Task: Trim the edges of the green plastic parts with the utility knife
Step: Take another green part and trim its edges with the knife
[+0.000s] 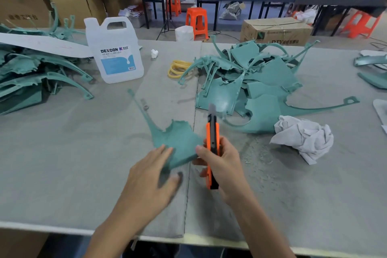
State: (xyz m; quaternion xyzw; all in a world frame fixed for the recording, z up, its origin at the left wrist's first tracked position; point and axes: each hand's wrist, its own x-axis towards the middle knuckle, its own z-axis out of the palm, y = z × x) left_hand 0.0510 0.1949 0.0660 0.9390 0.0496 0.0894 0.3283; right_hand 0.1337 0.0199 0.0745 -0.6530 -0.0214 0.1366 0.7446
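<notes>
The green plastic part point(178, 140) under work lay flat on the grey table point(62, 153), near its front edge and between the two hands, with its long thin arm running away to the upper left. The left hand point(155, 176) was released, fingers straight and spread, fingertips over the near left edge of the part; blur prevented confirmation of actual contact. The right hand point(219, 165) was grasping the orange utility knife point(212, 138), fingers and thumb wrapped round the handle, grey blade extended and pointing away from the person. The knife stood just beside the right corner of the part; whether it touched the part could not be determined. A pile of green parts point(251, 81) occupied the table beyond the knife, to the right. A second pile point(31, 73) lay at far left. A crumpled white cloth point(303, 138) rested to the right of the right hand, touching the nearer pile. A white plastic jug point(115, 52) stood upright further back, with yellow rubber bands point(178, 68) between it and the right-hand pile.
</notes>
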